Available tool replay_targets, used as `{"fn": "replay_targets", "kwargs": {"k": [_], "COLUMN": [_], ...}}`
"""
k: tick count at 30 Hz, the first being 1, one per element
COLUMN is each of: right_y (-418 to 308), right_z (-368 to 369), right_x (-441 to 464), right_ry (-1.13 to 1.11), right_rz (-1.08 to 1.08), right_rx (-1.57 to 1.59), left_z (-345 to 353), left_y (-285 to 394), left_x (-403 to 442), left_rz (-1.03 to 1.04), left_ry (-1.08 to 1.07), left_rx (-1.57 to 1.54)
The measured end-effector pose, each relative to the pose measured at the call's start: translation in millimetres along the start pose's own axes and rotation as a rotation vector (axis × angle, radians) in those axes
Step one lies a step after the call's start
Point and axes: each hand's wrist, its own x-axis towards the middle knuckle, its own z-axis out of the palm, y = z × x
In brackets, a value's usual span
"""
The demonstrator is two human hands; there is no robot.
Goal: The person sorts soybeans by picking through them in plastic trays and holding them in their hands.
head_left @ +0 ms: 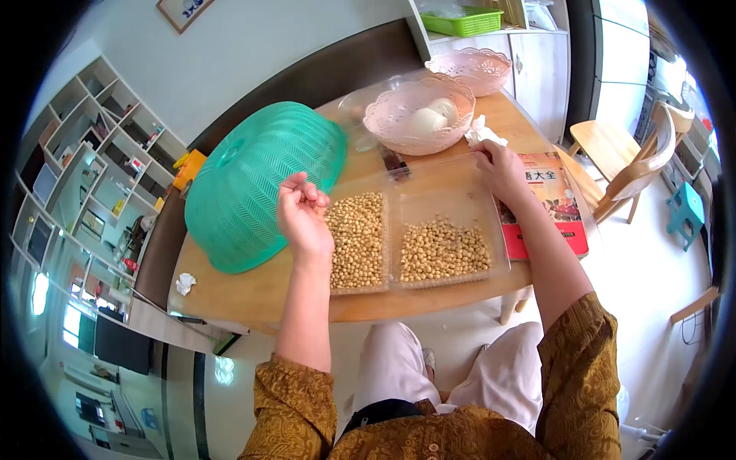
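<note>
A clear plastic tray lies before me on the table, with two compartments or two boxes side by side. Tan soybeans fill the left part; other soybeans are gathered along the near side of the right part. My right hand is closed at the tray's far right corner, fingers pinched on its rim. Palm up, my left hand hovers by the left rim with fingers curled in; whether anything small is inside cannot be made out. A red book lies under my right forearm.
A green mesh food cover stands at the left. Behind the tray are a pink lace-edged basket with white rounded items, another pink basket and crumpled tissue. More tissue lies near the table's left edge.
</note>
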Motion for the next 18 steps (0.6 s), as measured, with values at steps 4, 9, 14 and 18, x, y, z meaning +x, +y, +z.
{"fn": "replay_targets", "kwargs": {"k": [4,9,14,18], "right_y": [0.7,-0.7,4.1,5.7], "right_z": [0.6,2.2,4.8,6.8], "right_x": [0.6,-0.7,1.2,1.7], "right_ry": [0.003,0.036,0.053,0.074], "right_rz": [0.001,0.020,-0.029,-0.027], "right_rx": [0.005,0.005,0.038,0.046], "left_z": [13.2,34.7,71.5,81.6], "left_y": [-1.0,-2.0,-11.6,-23.4], "left_x": [-6.7,-32.3,-52.8,-60.6], "left_rz": [0.181,0.296,0.024,0.176], "left_ry": [-0.001,-0.265,-1.076,-1.271], "left_rx": [0.280,0.805,1.256,1.522]}}
